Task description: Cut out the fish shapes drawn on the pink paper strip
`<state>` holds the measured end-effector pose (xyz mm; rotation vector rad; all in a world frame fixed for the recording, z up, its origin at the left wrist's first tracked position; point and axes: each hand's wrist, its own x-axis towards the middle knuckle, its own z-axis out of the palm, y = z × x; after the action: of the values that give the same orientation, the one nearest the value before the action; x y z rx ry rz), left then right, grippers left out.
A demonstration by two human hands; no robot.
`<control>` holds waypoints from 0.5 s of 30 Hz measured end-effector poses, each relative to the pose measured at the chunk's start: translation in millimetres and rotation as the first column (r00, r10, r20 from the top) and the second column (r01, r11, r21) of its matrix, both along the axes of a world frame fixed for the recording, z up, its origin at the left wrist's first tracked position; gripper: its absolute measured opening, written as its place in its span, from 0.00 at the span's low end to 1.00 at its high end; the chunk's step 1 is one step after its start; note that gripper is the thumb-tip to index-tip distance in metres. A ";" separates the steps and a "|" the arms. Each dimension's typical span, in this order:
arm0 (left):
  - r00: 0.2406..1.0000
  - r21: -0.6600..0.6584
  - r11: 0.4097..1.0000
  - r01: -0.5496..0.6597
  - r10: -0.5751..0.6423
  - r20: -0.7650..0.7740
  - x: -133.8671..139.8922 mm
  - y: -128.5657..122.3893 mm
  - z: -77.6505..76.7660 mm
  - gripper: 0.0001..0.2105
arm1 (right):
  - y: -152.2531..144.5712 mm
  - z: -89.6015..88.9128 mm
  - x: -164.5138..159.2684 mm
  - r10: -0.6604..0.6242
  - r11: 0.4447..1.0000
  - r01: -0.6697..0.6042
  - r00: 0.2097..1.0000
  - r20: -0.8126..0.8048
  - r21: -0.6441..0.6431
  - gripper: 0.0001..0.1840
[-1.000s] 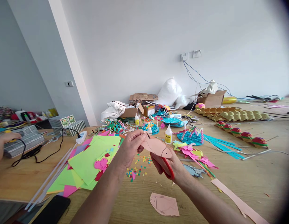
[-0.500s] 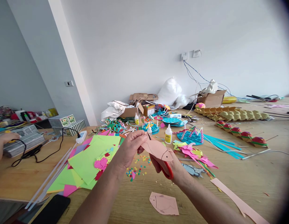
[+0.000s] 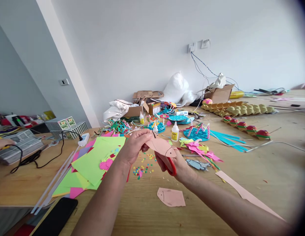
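Note:
My left hand [image 3: 137, 144] pinches the left end of a pink paper fish [image 3: 161, 146], drawn with dark lines and an eye at its right end. Red-handled scissors [image 3: 172, 167] are in my right hand [image 3: 173, 165], partly behind the paper; a bit of the dark blade shows at the paper's upper left edge. How far the blades are apart is hidden. Below on the wooden table lies a second pink paper piece [image 3: 171, 197] with a fish drawn on it. A grey-blue paper fish [image 3: 198, 164] rests beyond my right wrist.
Green paper sheets [image 3: 93, 164] and a black phone [image 3: 56, 216] lie at left. Glue bottles [image 3: 175, 132], a blue craft base [image 3: 198, 132], egg cartons [image 3: 250, 108] and a pink offcut [image 3: 241, 188] are spread around. Another person's hand [image 3: 2, 146] is at the far left.
The view has shifted slightly, so the scene sits higher in the picture. Both hands still hold the fish and scissors; the paper's tilt looks nearly the same.

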<state>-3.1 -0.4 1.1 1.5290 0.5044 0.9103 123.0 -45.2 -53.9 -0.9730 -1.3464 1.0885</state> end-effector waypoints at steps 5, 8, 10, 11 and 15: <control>0.993 -0.010 0.996 0.084 -0.085 -0.085 12.9 -5.8 -6.3 0.10 | -24.7 0.1 14.3 -0.065 0.996 0.069 0.996 0.061 -0.060 0.11; 0.984 -0.051 0.991 0.121 -0.127 -0.126 23.4 -10.6 -12.8 0.10 | -35.3 -6.8 20.7 -0.114 0.989 0.121 0.990 0.080 -0.090 0.13; 0.978 -0.061 0.987 0.146 -0.154 -0.141 29.9 -13.2 -17.9 0.10 | -40.5 -13.2 23.2 -0.134 0.983 0.144 0.986 0.095 -0.114 0.16; 0.975 -0.064 0.985 0.159 -0.167 -0.147 32.7 -14.3 -20.7 0.10 | -43.2 -16.8 24.1 -0.148 0.980 0.159 0.985 0.094 -0.123 0.17; 0.947 -0.117 0.969 0.220 -0.240 -0.213 40.7 -15.6 -31.8 0.11 | -58.2 -33.4 27.8 -0.169 0.975 0.171 0.985 0.030 -0.142 0.24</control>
<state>37.6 -16.1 -30.6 1.5778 0.5099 0.5287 150.8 -103.3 -87.3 -1.1842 -1.1866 1.0588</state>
